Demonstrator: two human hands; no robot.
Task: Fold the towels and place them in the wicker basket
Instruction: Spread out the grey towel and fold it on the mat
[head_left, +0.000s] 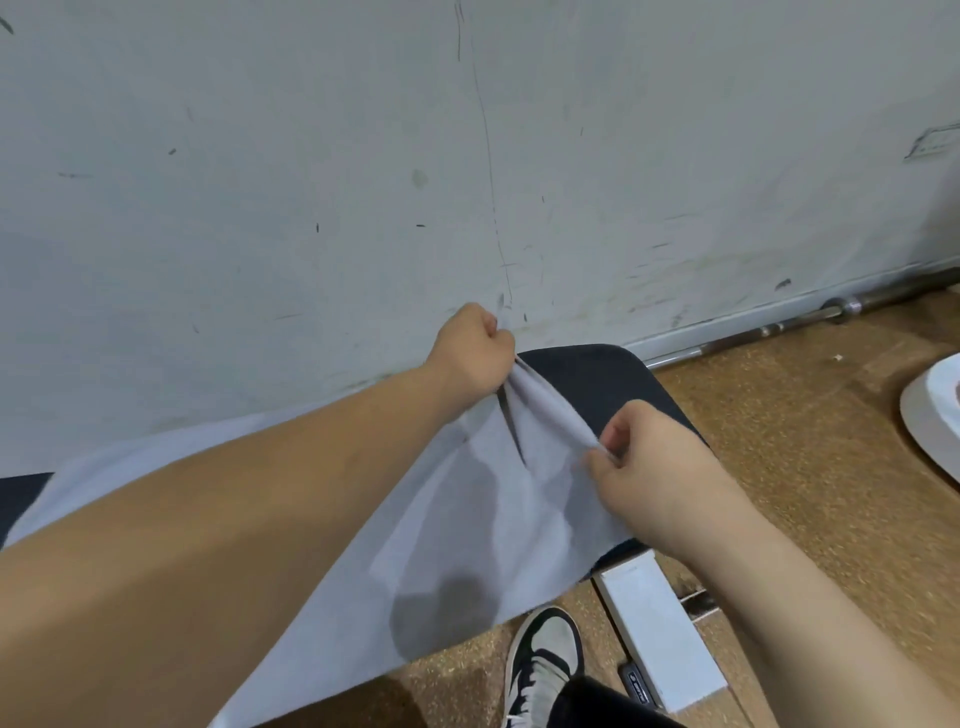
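Both hands (475, 353) (644, 457) on towel (467, 530) edge

The left grip (475, 353) is curled into a fist at the far corner of the towel (467, 545), back of the hand up, with the cloth bunched under its fingers. Its bare forearm runs in from the towel's near-left side and passes over the cloth, wrist straight. The right grip (654, 467) sits at the towel's right edge, nearer the person than the left one. It pinches a fold of that edge between thumb and fingertips (615, 431), the remaining fingers loosely curled. Its bare forearm comes in from beyond the towel's near-right corner. The two grips are apart, with a raised ridge of towel running between them.
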